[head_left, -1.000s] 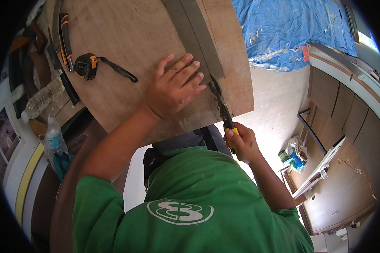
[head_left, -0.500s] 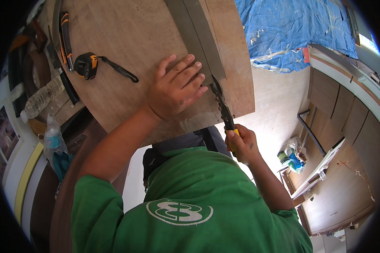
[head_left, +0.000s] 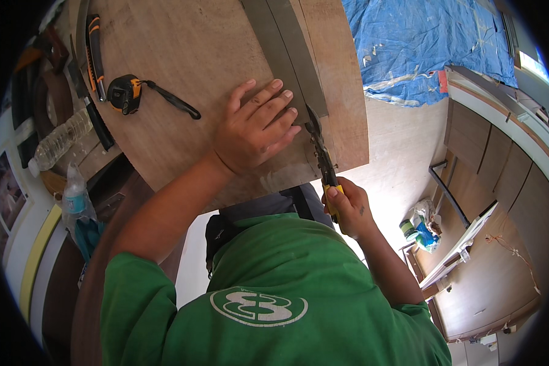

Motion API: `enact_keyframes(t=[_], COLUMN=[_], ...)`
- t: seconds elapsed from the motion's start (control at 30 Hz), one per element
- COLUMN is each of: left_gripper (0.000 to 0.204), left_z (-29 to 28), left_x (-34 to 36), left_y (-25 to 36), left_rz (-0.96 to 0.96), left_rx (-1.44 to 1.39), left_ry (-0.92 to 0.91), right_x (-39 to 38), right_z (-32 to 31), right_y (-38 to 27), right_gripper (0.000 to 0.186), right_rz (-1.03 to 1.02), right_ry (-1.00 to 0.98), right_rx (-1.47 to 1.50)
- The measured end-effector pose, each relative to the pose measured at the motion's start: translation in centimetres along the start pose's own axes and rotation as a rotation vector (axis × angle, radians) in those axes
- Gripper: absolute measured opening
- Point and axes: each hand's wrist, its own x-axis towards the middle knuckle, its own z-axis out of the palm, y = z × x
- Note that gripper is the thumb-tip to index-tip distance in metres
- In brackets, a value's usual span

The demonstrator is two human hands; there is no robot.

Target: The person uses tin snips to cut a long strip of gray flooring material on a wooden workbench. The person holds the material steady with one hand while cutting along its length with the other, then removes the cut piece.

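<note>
A long grey strip (head_left: 279,49) with a dark line along its length lies on a brown wooden board (head_left: 189,43). My left hand (head_left: 253,131) rests palm down at the strip's near end, fingers stretched out and slightly apart. Just right of it are black snips (head_left: 319,146) with yellow grips, their blades at the near end of the strip beside that line. My right hand (head_left: 348,206) is closed round the grips, just past the board's near edge. Whether the blades have material between them is hard to make out.
On the board's left side lie a black-and-orange tape measure (head_left: 124,95) with a wrist strap and a utility knife (head_left: 94,58). Clear plastic bottles (head_left: 61,140) are at the far left. A blue tarp (head_left: 421,49) covers something at the upper right.
The snips have shifted very slightly away from me along the strip. My left hand stays flat in the same place, and my right hand keeps its hold.
</note>
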Motion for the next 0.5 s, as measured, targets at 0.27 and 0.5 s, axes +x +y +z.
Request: enact_keyframes(t=[0.27, 0.5], left_gripper=[0.027, 0.026], left_z=[-0.11, 0.03], left_x=[0.12, -0.15], left_y=[-0.06, -0.12], left_rz=[0.004, 0.001], left_rx=[-0.007, -0.01], left_ry=[-0.009, -0.006], right_x=[-0.27, 0.11], right_z=[0.08, 0.03], right_y=[-0.72, -0.39], right_gripper=[0.046, 0.049], right_rz=[0.064, 0.006], right_ry=[0.029, -0.008], right_rx=[0.022, 0.065])
